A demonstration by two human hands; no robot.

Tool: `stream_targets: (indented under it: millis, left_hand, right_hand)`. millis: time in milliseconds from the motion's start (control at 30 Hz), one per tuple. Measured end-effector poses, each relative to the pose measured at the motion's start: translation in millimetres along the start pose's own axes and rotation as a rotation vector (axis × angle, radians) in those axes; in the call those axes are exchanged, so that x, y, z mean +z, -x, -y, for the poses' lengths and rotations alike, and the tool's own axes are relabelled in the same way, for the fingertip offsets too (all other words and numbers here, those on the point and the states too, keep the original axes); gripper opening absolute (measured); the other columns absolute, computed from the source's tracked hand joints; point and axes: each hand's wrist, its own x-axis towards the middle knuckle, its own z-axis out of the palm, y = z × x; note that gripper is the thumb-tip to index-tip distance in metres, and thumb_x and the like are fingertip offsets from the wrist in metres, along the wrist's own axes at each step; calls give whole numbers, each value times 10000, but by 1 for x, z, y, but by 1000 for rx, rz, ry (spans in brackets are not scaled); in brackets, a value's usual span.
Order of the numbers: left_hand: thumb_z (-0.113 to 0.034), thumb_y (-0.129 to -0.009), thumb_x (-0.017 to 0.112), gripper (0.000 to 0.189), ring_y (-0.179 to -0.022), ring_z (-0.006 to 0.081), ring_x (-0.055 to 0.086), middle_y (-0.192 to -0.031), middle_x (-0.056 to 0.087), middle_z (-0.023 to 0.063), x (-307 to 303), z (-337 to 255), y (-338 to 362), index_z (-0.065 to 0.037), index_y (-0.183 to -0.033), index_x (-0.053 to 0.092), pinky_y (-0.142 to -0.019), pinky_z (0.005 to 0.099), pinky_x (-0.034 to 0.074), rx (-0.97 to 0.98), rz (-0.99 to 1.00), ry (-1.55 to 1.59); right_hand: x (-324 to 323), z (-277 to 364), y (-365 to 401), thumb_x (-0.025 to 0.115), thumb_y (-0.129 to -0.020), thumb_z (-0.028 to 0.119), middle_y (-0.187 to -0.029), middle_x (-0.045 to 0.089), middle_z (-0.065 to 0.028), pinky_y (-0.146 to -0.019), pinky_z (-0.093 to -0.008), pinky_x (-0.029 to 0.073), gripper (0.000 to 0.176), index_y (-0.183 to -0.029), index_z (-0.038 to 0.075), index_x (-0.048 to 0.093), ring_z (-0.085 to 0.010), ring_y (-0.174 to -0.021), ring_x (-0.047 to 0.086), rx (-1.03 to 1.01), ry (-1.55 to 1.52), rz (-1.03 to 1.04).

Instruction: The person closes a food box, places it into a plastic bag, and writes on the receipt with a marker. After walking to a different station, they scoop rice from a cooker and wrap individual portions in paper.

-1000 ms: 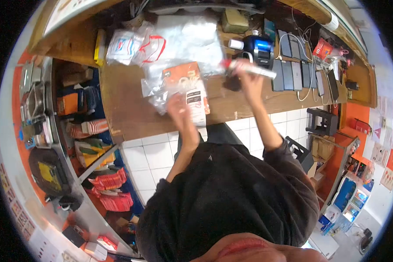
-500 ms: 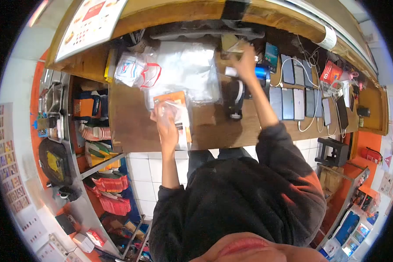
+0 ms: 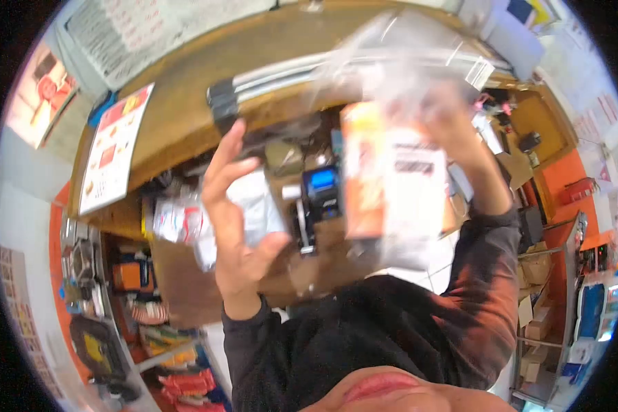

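My right hand (image 3: pixel 450 123), smeared by motion, grips the upper part of a clear plastic bag (image 3: pixel 384 62). An orange-and-white packet with dark print (image 3: pixel 412 172) hangs upright in the bag, raised above the table's right half. My left hand (image 3: pixel 233 213) is up over the left side of the table, fingers spread and nothing in them. Below and beyond it lie clear plastic bags (image 3: pixel 257 206). Between my hands stands a small black device with a blue screen (image 3: pixel 322 182). The phones at the right are mostly hidden behind the packet.
The wooden table (image 3: pixel 185 275) lies before me, with a raised wooden ledge (image 3: pixel 281 51) behind it. A printed menu sheet (image 3: pixel 117 151) leans at the left. Shelves of packets (image 3: pixel 185 383) are at lower left, and a shelf rack (image 3: pixel 542 309) is at right.
The orange-and-white packet went from my left hand at the table to my right hand, lifted up and right. My left hand let go and rose open. The view tilted up.
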Motion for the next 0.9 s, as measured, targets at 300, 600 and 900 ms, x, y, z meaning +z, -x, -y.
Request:
stream_targets:
  millis: [300,600,900]
  left_hand:
    - [-434,-942,336,483,-1191,252,440,-1259,524,147,-29,60,82,-33,-1114,542,-1027,381,264,-609,78,113]
    - [-427,-992,274,498,-1077,220,519,-1168,553,102,-78,74,137,-26,-1137,532,-943,348,356,-1060,-217,-193]
    - [-357,-1009,277,461,-1016,183,540,-1083,582,91,-77,78,137,1,-1106,550,-940,319,380,-1114,-312,-270]
  right_hand:
    - [-240,-83,-128,566,-883,223,-924,637,-121,-724,-305,459,456,-1281,28,458,-148,-811,565,422,797,-349]
    - [-265,-354,-165,476,-876,332,-1002,641,-191,-789,-464,465,316,-1028,125,660,-390,-942,595,460,1125,-475]
    - [-193,-487,-222,545,-860,234,-928,674,-168,-776,-413,493,264,-952,23,674,-329,-884,637,264,1310,-362]
